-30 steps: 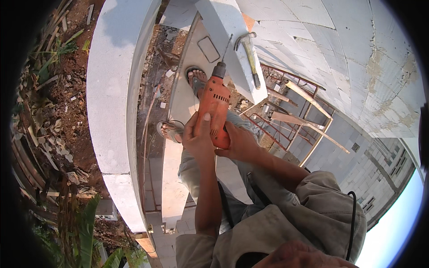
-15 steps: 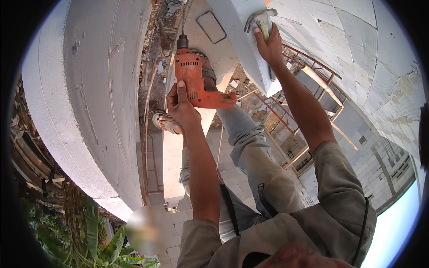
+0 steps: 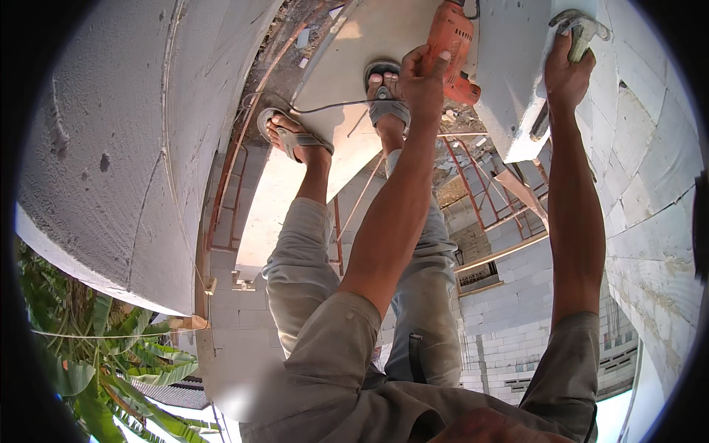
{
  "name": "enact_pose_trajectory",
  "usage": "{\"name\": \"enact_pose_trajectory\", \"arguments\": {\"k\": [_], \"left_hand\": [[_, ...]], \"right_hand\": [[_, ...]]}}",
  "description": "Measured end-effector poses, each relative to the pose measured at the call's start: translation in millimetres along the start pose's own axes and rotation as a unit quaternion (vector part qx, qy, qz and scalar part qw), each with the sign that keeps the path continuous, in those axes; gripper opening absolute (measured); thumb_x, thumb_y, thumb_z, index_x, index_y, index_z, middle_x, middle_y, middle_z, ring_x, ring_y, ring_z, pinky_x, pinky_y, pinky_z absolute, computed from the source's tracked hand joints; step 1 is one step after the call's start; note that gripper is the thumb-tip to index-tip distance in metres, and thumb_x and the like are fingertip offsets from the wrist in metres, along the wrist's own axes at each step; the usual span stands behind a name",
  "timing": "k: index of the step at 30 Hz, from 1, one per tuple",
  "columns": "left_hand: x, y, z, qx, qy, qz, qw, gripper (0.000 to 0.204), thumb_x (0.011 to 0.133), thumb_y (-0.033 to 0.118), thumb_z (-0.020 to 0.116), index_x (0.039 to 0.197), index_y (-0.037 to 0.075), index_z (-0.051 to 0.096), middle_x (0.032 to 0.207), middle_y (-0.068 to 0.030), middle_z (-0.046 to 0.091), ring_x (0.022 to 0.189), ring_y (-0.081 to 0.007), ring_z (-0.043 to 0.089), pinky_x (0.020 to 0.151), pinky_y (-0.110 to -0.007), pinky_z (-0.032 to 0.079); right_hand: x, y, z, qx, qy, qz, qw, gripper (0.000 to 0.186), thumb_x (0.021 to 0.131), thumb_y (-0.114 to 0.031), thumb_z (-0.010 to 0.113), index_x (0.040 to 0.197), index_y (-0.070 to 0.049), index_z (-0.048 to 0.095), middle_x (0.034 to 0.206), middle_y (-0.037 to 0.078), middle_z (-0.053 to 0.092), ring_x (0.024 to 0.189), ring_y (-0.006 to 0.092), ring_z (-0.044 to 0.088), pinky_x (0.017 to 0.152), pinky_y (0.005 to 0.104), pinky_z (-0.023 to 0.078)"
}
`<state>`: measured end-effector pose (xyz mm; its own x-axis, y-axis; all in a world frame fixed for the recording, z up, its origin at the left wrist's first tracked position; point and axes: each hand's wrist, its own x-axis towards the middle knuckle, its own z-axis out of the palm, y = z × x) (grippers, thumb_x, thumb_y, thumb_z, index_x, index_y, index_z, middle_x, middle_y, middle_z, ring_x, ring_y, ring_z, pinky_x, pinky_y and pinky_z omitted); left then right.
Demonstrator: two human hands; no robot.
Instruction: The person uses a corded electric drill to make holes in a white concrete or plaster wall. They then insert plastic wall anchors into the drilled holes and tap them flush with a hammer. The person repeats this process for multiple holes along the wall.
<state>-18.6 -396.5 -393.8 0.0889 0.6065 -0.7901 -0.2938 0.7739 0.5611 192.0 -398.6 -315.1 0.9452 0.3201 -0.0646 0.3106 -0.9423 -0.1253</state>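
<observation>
drill point(image 3: 452, 44) in left hand point(image 3: 422, 77), metal bracket point(image 3: 580, 29) in right hand point(image 3: 567, 74)

— What sort of place are you standing in?

— You are on an outdoor building site, up on a pale plank point(image 3: 369, 44) laid across red scaffold tubing point(image 3: 480, 184). Right beside the plank rises a rough wall of grey blocks point(image 3: 657, 170); on its other side curves a coarse, unfinished concrete face point(image 3: 111, 148).

— And what lies lower down?

— Beneath the plank you see more grey block walls point(image 3: 509, 317) of an unfinished building, open to daylight. Well below the plank, past the concrete face, broad banana leaves point(image 3: 96, 362) grow in the open air.
</observation>
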Motion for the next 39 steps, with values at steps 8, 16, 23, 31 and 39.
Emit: {"name": "enact_pose_trajectory", "arguments": {"k": [8, 16, 23, 31, 39], "left_hand": [[32, -36, -37, 0.266, -0.025, 0.104, 0.958, 0.04, 0.09, 0.023, 0.072, 0.122, 0.001, 0.062, 0.116, -0.0168, 0.067, 0.106, -0.0285, 0.064, 0.091, -0.036, 0.05], [23, -21, -45, 0.627, 0.066, 0.294, 0.718, 0.04, 0.092, 0.032, 0.064, 0.119, 0.003, 0.064, 0.116, -0.0177, 0.065, 0.104, -0.0319, 0.062, 0.09, -0.042, 0.049], [-41, -19, -209, 0.643, 0.101, 0.067, 0.756, 0.016, 0.082, 0.013, 0.058, 0.094, 0.003, 0.057, 0.095, -0.0151, 0.061, 0.085, -0.0335, 0.062, 0.077, -0.043, 0.051], [-10, -27, -285, 0.769, -0.126, 0.151, 0.608, 0.024, 0.08, 0.026, 0.076, 0.089, 0.007, 0.064, 0.088, -0.0119, 0.065, 0.082, -0.0347, 0.065, 0.071, -0.045, 0.053], [-2, 0, -267, 0.813, -0.182, 0.047, 0.551, 0.019, 0.082, 0.018, 0.055, 0.084, 0.001, 0.063, 0.085, -0.021, 0.067, 0.077, -0.0404, 0.069, 0.07, -0.049, 0.057]], "right_hand": [[-8, -7, -5, 0.025, -0.019, -0.005, 0.999, 0.08, 0.087, -0.065, 0.054, 0.125, 0.006, 0.056, 0.123, 0.028, 0.06, 0.111, 0.0433, 0.061, 0.096, 0.0449, 0.048], [-6, -11, 1, 0.022, -0.006, -0.001, 1.0, 0.087, 0.085, -0.068, 0.052, 0.129, 0.007, 0.053, 0.128, 0.03, 0.055, 0.119, 0.0448, 0.056, 0.1, 0.0469, 0.046], [-5, -9, -2, 0.009, -0.003, -0.009, 1.0, 0.088, 0.085, -0.068, 0.052, 0.13, 0.008, 0.053, 0.127, 0.03, 0.056, 0.119, 0.0447, 0.056, 0.101, 0.0463, 0.045], [-2, -1, -4, 0.026, -0.012, -0.011, 1.0, 0.086, 0.088, -0.069, 0.052, 0.129, 0.007, 0.052, 0.121, 0.028, 0.062, 0.113, 0.0422, 0.061, 0.097, 0.0442, 0.047], [-8, -18, -5, 0.03, 0.014, -0.056, 0.998, 0.066, 0.097, -0.057, 0.049, 0.119, 0.005, 0.053, 0.107, 0.03, 0.062, 0.098, 0.0465, 0.061, 0.083, 0.0511, 0.049]]}}
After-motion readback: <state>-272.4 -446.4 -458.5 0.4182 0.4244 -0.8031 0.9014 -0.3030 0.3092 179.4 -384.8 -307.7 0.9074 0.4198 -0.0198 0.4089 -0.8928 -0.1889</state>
